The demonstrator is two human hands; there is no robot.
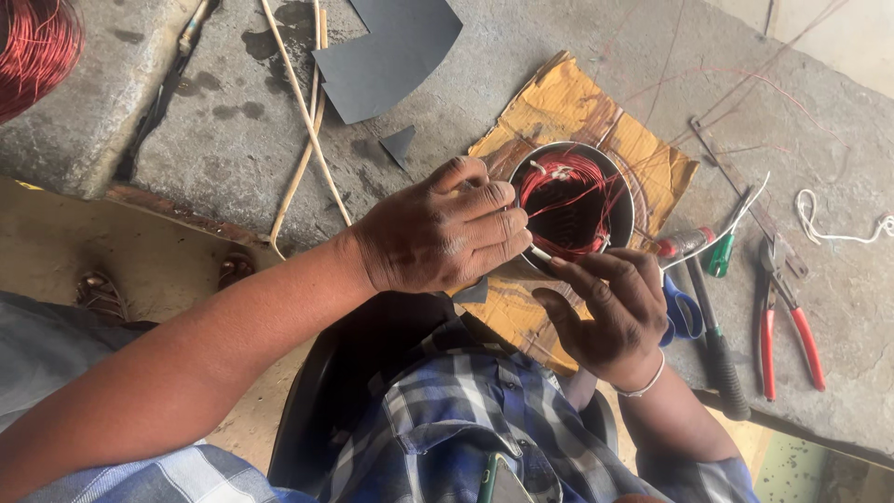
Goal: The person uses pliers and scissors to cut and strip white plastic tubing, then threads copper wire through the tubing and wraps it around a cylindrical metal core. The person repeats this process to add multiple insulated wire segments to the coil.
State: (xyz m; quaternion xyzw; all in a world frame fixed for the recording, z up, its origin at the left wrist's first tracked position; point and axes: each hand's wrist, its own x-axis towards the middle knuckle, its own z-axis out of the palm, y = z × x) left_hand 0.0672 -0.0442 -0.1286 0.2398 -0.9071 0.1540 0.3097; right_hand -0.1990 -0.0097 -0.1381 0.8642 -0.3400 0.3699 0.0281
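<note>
A round metal stator (622, 191) wound with red copper wire (568, 200) rests on a piece of yellow-brown cardboard (568, 102) on a grey stone slab. My left hand (438, 233) lies against its left rim, fingers curled over the edge. My right hand (615, 312) sits just below the rim, pinching a thin white sleeve (540, 252) together with the left fingertips. White sleeving pieces show among the windings at the top of the coil.
To the right lie red-handled pliers (787, 326), a hammer (712, 326), a green-handled screwdriver (722, 251), blue scissors (684, 312) and a white cord (829, 224). Dark grey sheet pieces (386, 56) lie at the back. A red wire coil (33, 47) sits far left.
</note>
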